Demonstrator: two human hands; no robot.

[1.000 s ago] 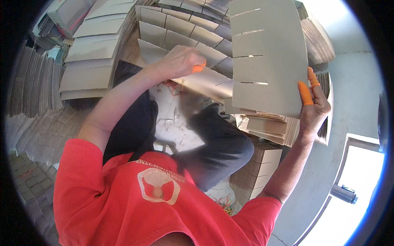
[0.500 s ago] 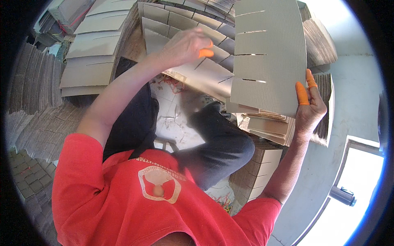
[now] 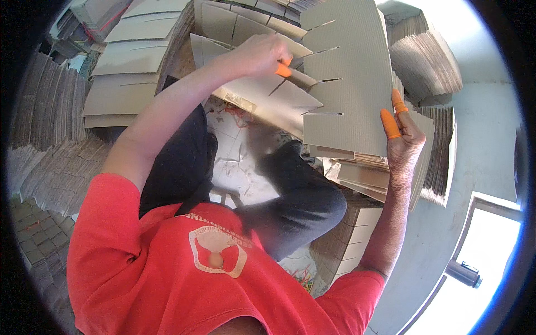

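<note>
My right hand [image 3: 405, 139], with orange finger covers on two fingers, grips the right edge of a slotted cardboard sheet [image 3: 352, 84]. The sheet is tilted, and its left edge with several slits meets the ends of a row of cardboard divider strips [image 3: 251, 89]. Over those strips, my left hand [image 3: 265, 56] is closed around the upper edge of one strip. Orange covers show on its fingers too; the hand partly hides where the strip and sheet meet.
Stacks of slotted cardboard [image 3: 131, 56] stand at the left, beside more bundled sheets [image 3: 53, 106]. Other cardboard stacks [image 3: 427, 61] lie at the right along the pale wall [image 3: 480, 139]. Below my right forearm is a cardboard pile [image 3: 354, 240]. My bent legs are beneath the work.
My right hand has moved left with the slotted sheet, bringing its slits over the strip ends. My left hand has shifted slightly right and up.
</note>
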